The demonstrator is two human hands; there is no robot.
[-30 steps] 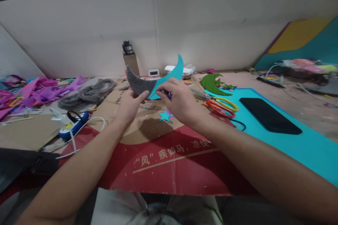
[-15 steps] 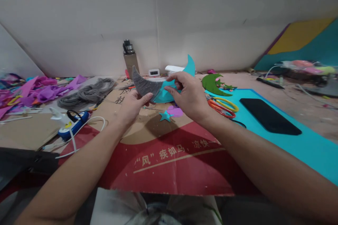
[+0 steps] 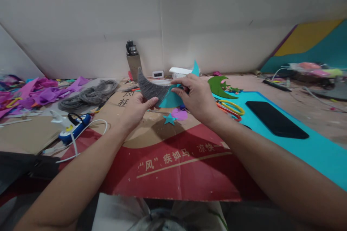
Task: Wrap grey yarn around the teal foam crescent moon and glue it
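Observation:
Both my hands hold a crescent-shaped foam piece (image 3: 150, 89) up above the cardboard. Its left half shows a grey backing and its right half is teal (image 3: 168, 99). My left hand (image 3: 137, 108) pinches the grey half from below with thumb on the front. My right hand (image 3: 196, 97) grips the teal half from the right, fingers closed over its upper edge, hiding most of it. A small teal foam star (image 3: 169, 119) and a pink scrap (image 3: 180, 114) lie on the cardboard just under my hands.
Red and brown printed cardboard (image 3: 173, 166) covers the table in front. Scissors with orange and yellow handles (image 3: 230, 110), a green crescent (image 3: 218, 86), a teal foam sheet (image 3: 311, 144) with a black phone (image 3: 276, 119) lie right. Grey cord (image 3: 89, 95), a blue power strip (image 3: 74, 128), purple scraps (image 3: 40, 94) lie left. A bottle (image 3: 133, 61) stands behind.
The crescent has turned and shifted right, its grey tip rising and the teal tip moving behind my right hand. My right hand has slid up along the teal half.

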